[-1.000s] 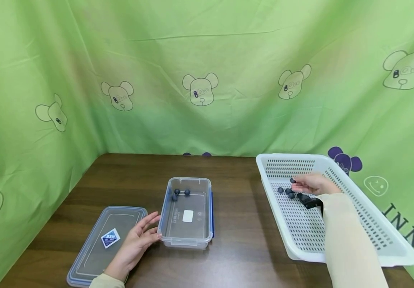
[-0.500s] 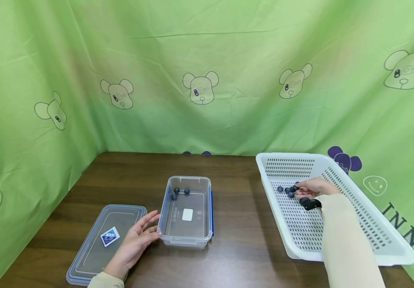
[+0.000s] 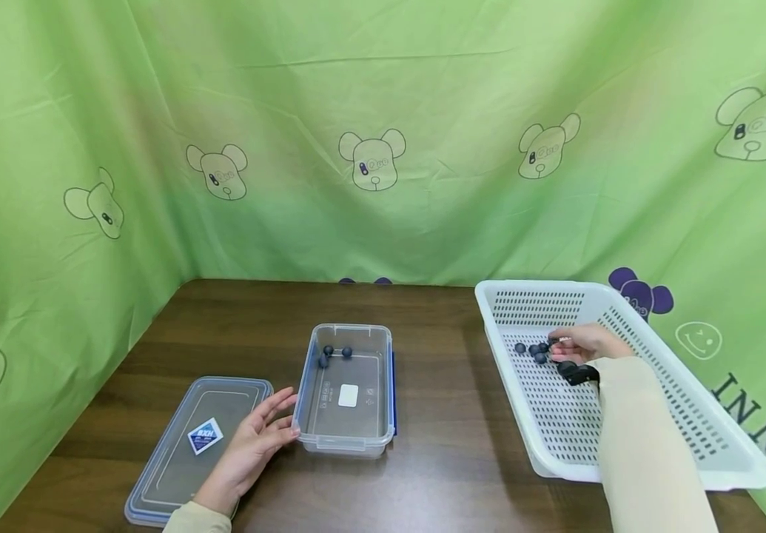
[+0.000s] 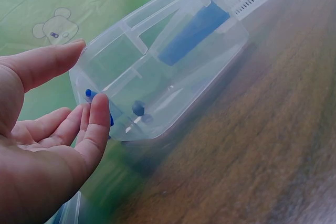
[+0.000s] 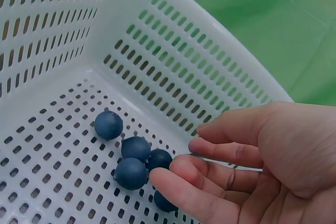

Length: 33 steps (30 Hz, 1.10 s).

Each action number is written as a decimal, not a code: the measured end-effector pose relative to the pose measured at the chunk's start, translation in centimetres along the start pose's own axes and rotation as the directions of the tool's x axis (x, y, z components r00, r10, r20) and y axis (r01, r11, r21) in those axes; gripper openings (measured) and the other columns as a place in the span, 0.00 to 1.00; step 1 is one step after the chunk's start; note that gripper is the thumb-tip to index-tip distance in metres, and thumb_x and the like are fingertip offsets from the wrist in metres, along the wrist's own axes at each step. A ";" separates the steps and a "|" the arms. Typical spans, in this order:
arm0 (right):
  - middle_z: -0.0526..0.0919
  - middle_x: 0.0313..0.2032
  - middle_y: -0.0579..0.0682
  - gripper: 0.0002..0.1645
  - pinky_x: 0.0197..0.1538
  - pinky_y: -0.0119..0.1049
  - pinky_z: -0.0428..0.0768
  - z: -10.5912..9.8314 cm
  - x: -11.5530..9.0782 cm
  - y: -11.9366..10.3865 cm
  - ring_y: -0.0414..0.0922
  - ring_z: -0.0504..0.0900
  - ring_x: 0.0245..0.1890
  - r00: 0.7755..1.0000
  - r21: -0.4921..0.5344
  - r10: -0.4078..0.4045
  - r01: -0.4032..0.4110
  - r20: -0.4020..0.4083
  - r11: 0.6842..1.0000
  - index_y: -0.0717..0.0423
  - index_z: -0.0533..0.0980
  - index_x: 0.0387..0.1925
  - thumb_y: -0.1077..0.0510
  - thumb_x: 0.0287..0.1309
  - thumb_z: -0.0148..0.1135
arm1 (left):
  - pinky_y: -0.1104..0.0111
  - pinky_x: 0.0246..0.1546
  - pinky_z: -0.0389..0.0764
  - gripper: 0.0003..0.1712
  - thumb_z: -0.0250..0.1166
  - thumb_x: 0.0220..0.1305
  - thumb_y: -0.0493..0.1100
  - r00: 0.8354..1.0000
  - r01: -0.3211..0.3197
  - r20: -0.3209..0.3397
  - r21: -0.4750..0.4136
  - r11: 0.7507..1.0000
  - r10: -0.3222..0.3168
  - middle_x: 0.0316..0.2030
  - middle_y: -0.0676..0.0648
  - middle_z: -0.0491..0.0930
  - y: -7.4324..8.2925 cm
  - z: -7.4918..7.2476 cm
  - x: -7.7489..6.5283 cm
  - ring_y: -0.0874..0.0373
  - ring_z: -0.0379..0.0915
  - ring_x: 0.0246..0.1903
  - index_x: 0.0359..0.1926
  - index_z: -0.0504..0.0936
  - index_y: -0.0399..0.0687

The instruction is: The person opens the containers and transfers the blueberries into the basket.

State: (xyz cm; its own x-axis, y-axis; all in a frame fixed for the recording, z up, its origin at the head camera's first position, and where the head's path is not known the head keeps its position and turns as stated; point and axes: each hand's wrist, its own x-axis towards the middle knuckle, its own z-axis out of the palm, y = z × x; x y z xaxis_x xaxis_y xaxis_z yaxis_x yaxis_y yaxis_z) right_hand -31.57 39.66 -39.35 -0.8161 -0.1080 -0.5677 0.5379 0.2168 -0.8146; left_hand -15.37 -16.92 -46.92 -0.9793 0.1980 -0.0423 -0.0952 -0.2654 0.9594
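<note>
In the white basket (image 3: 542, 459), my right hand (image 3: 585, 342) reaches down over several blueberries (image 5: 130, 173). Its fingers are loosely bent and apart, and I see no berry gripped between them. In the right wrist view, one blueberry (image 5: 165, 201) lies partly hidden under a digit. My left hand (image 3: 249, 448) touches the near left corner of a clear plastic box (image 3: 377, 414) with relaxed fingers. Against the box wall, the left wrist view shows its thumb and fingers apart. Three blueberries (image 3: 347, 352) lie towards the far end of the box.
A clear lid (image 3: 179, 451) with a blue rim lies on the brown table (image 3: 436, 385), left of the box. A black strap (image 3: 581, 374) is on my right wrist. Green printed cloth (image 3: 422, 222) hangs behind and at both sides.
My right hand has lowered and moved slightly right among the blueberries; the berry at its fingertips a second ago now sits lower, by the others. The left hand and box stay in place.
</note>
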 end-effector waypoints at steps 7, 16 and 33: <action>0.81 0.29 0.51 0.11 0.44 0.31 0.83 0.4 -0.2 -1.3 0.41 0.84 0.30 0.995 0.080 -0.084 0.080 0.045 0.994 0.60 0.76 0.38 0.62 0.74 0.46 | 0.70 0.49 0.79 0.43 0.61 0.56 0.22 1.000 -0.010 0.015 -0.004 1.000 0.010 0.61 0.45 0.68 -0.1 0.2 0.1 0.56 0.74 0.50 0.72 0.53 0.24; 0.83 0.29 0.52 0.07 0.43 0.35 0.84 4.0 -0.5 -5.1 0.41 0.84 0.30 0.966 0.061 -0.249 0.246 0.061 0.967 0.60 0.76 0.38 0.64 0.72 0.52 | 0.70 0.49 0.79 0.44 0.61 0.56 0.22 1.000 -0.016 0.024 -0.003 1.000 0.016 0.60 0.47 0.68 -0.2 0.2 0.3 0.56 0.74 0.50 0.72 0.51 0.24; 0.80 0.31 0.58 0.20 0.40 0.41 0.86 18.7 -0.5 -9.7 0.44 0.82 0.27 0.884 -0.119 -0.360 0.409 0.299 0.905 0.78 0.71 0.55 0.64 0.69 0.54 | 0.70 0.48 0.79 0.43 0.61 0.57 0.22 0.999 -0.046 0.028 0.003 0.999 0.046 0.59 0.47 0.70 -0.4 -0.2 0.1 0.56 0.76 0.49 0.71 0.52 0.23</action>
State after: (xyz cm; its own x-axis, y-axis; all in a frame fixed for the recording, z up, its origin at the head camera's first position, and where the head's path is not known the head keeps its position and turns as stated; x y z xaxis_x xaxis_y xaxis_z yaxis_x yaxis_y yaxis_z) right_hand -32.44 19.51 -33.38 -0.8519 -0.4636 -0.2435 0.1274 0.2675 -0.9551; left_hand -15.44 -17.00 -47.39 -0.9773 0.2119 0.0092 -0.0497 -0.2710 0.9613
